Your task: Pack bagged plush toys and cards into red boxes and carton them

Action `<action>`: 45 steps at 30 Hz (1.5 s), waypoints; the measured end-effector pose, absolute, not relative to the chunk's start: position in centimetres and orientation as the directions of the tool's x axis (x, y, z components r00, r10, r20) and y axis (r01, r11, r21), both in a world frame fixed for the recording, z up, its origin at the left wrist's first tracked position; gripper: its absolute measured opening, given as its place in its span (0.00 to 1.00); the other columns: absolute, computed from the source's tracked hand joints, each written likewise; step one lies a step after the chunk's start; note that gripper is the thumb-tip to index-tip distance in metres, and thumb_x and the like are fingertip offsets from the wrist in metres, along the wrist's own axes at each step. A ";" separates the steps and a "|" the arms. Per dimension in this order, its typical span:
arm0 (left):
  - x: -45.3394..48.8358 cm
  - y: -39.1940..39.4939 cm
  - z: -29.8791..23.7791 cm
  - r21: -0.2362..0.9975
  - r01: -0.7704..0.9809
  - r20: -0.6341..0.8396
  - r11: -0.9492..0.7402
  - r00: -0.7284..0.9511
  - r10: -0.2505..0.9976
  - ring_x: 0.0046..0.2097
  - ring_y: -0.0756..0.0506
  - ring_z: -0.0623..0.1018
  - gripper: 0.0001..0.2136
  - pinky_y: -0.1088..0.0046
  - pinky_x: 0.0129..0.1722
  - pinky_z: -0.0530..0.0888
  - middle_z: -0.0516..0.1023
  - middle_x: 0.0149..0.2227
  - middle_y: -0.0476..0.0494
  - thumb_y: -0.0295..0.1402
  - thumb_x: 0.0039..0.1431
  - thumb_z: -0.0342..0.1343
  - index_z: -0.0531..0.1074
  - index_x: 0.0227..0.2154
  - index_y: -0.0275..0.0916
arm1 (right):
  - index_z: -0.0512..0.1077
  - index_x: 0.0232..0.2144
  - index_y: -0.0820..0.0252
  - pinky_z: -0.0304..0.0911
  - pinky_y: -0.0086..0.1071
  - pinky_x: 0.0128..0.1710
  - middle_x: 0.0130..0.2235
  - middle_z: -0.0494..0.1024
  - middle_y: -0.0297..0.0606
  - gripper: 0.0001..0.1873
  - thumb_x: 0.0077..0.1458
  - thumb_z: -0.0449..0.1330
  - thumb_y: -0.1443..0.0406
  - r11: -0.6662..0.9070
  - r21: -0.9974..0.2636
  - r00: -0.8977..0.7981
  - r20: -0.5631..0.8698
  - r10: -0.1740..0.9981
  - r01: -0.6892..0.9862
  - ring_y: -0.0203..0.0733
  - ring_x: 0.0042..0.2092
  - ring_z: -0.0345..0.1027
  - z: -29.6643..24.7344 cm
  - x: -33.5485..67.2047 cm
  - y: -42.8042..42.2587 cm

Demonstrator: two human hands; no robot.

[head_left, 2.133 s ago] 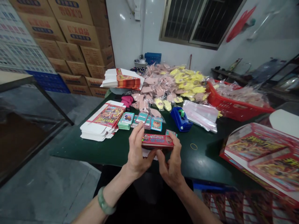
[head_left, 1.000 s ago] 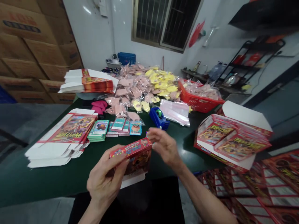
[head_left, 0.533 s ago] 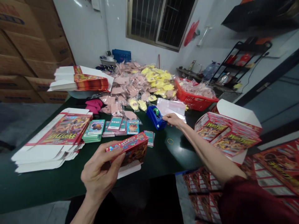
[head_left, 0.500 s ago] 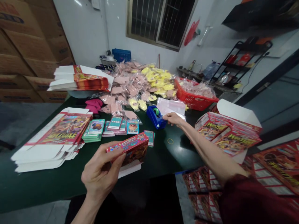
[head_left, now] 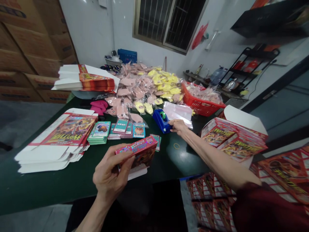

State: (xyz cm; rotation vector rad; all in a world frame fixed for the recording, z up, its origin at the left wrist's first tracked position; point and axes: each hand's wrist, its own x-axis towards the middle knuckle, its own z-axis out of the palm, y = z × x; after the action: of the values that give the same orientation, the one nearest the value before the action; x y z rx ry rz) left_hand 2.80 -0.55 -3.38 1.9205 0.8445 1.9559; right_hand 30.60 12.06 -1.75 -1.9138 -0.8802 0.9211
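Note:
Tilted in front of me is a red printed cardboard box (head_left: 142, 150), with a white flap hanging open underneath. My left hand (head_left: 113, 170) grips its left end between thumb and fingers. Over the table, my right hand (head_left: 179, 126) reaches to the front end of a blue tape dispenser (head_left: 161, 121) that carries a green roll. The fingers are pinched together at its cutting edge; any tape between them is too small to make out. Stacks of cards (head_left: 100, 131) lie behind the box, and a yellow rubber band (head_left: 176, 146) rests to its right.
Flattened boxes (head_left: 58, 135) are stacked at left, more (head_left: 96, 82) behind. Bagged pink and yellow pieces (head_left: 140, 87) cover the table's back. A red basket (head_left: 202, 108) and clear bags (head_left: 177, 112) stand beyond my right hand. Filled boxes (head_left: 231, 138) sit at right, others (head_left: 212, 196) below.
My left hand has moved slightly right and brought the box with it. My right hand stays at the tape dispenser's front end. The view has shifted a little.

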 end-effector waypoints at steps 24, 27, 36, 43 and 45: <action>3.0 -0.3 -3.4 0.596 0.187 0.803 -0.781 -0.121 0.584 0.40 0.48 0.77 0.11 0.71 0.37 0.74 0.76 0.39 0.44 0.20 0.50 0.59 0.73 0.35 0.39 | 0.71 0.22 0.65 0.59 0.26 0.27 0.23 0.69 0.30 0.08 0.51 0.61 0.67 -0.092 -0.950 0.464 0.060 0.884 0.297 0.31 0.27 0.62 -5.4 29.6 6.6; 3.1 -0.6 -3.2 0.589 0.181 0.808 -0.787 -0.122 0.577 0.41 0.47 0.77 0.11 0.71 0.38 0.75 0.77 0.40 0.44 0.20 0.48 0.61 0.73 0.34 0.39 | 0.71 0.23 0.62 0.53 0.26 0.24 0.19 0.63 0.26 0.08 0.52 0.59 0.64 0.030 -0.948 0.381 0.157 0.911 0.317 0.30 0.23 0.56 -3.0 25.9 1.7; 3.3 -2.5 -2.6 0.623 0.249 0.773 -0.741 -0.052 0.633 0.38 0.48 0.77 0.14 0.73 0.37 0.75 0.76 0.37 0.45 0.24 0.50 0.61 0.69 0.40 0.39 | 0.71 0.26 0.58 0.49 0.25 0.19 0.18 0.62 0.26 0.10 0.55 0.58 0.59 0.208 -0.971 0.146 0.190 0.971 -0.118 0.28 0.20 0.53 -0.5 16.4 -6.4; 3.0 -2.8 -2.0 0.560 0.361 0.797 -0.746 0.011 0.604 0.37 0.50 0.76 0.13 0.76 0.37 0.73 0.76 0.36 0.47 0.24 0.51 0.60 0.68 0.40 0.39 | 0.68 0.22 0.60 0.45 0.24 0.16 0.16 0.60 0.25 0.14 0.53 0.60 0.58 0.106 -0.971 0.163 0.071 0.984 -0.216 0.26 0.17 0.49 -0.8 15.5 -6.1; 3.0 -2.8 -1.9 0.553 0.375 0.797 -0.745 0.024 0.604 0.37 0.51 0.76 0.13 0.77 0.37 0.73 0.76 0.36 0.47 0.25 0.51 0.60 0.68 0.40 0.39 | 0.67 0.20 0.61 0.44 0.24 0.15 0.16 0.60 0.25 0.16 0.52 0.61 0.57 0.081 -0.964 0.164 0.039 0.986 -0.253 0.26 0.16 0.49 -0.6 15.4 -6.2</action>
State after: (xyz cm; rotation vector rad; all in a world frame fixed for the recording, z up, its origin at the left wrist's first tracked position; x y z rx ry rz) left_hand 2.95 -2.84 -1.86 2.1040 1.0225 1.8017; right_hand 15.41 -6.17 -0.57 -1.0446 -0.9323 1.1627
